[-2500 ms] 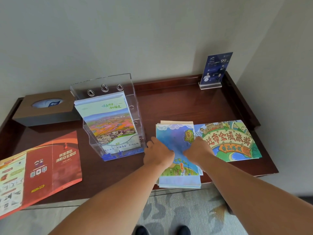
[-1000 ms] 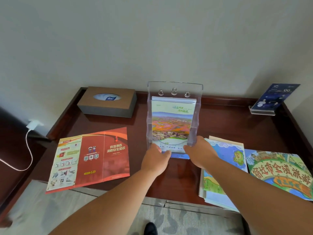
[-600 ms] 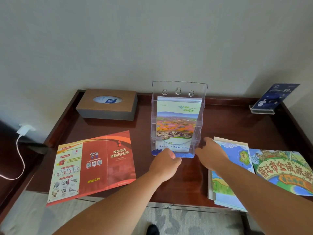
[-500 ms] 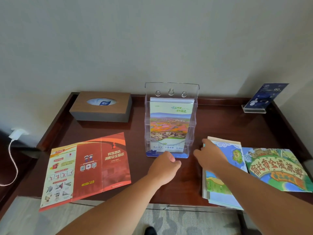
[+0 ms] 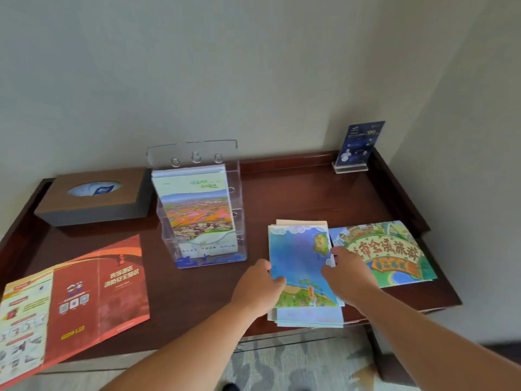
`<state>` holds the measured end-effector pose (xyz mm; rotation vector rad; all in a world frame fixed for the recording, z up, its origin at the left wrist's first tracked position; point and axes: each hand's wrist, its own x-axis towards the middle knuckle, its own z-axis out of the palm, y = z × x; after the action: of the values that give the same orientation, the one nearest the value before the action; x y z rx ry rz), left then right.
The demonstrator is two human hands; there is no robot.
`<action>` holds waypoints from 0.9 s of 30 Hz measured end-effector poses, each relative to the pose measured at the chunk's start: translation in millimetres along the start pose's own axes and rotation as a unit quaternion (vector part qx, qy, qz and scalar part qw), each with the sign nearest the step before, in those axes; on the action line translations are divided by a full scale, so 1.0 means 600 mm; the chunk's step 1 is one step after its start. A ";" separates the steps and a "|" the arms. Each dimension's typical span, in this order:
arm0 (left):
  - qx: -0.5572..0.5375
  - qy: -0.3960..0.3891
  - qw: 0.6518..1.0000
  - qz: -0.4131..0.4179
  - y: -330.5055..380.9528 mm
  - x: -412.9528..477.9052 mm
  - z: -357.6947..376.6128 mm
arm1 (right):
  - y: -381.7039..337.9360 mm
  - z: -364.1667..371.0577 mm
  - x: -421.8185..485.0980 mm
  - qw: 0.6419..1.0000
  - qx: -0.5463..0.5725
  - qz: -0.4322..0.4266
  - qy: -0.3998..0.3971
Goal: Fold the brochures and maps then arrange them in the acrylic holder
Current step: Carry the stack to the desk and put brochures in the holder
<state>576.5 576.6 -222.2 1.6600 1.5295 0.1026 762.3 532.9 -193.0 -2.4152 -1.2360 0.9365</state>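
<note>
blue map (image 5: 300, 263): lies folded on top of a small stack at lower right of centre, near the front edge of the table (image 5: 296, 190); the stack's near end overhangs that edge
left hand (image 5: 258, 287): closed on the map's left edge, thumb on top, fingers hidden beneath
right hand (image 5: 351, 277): thumb and curled fingers sit on the map's right edge; I cannot tell whether it grips or only presses
acrylic holder (image 5: 194, 150): stands left of the stack, centre frame; a green brochure (image 5: 197, 215) fills its upper pocket; a blue edge shows in the lowest pocket
step in hand: likely taking hold of the folded map to carry it to the holder; folding of this piece looks done
still to do: a green map (image 5: 394, 249) lies flat at right, touching the stack; a red brochure (image 5: 84, 292) lies unfolded at lower left, hanging over the table's front edge
next move: lift the map clear, stand it upright, then lower it into a free front pocket without nudging the light holder
edges: raised rims run along the back and sides of the table; the front is open
open room: bare wood between stack and holder gives a short path; a tissue box (image 5: 93, 198) at upper left and a sign stand (image 5: 358, 145) at upper right sit well apart from it
</note>
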 end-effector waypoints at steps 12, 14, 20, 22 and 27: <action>-0.008 0.050 0.997 -0.066 0.032 0.016 0.024 | 0.042 0.006 -0.002 0.997 0.053 -0.012 -0.056; -0.014 0.066 0.995 -0.068 0.033 0.016 0.025 | 0.044 0.005 0.000 0.996 0.063 -0.007 -0.060; -0.127 0.095 0.985 -0.062 0.046 0.016 0.025 | 0.049 0.005 0.008 0.996 0.066 -0.006 -0.063; -0.182 0.088 0.977 -0.064 0.049 0.017 0.022 | 0.050 0.003 0.009 0.996 0.058 -0.009 -0.064; -0.229 0.099 0.967 -0.053 0.046 0.023 0.013 | 0.065 -0.015 0.011 0.999 0.009 -0.039 -0.016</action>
<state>605.9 587.5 -216.9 1.2255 1.5910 0.5388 795.3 515.3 -208.9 -2.3281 -1.3170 0.9636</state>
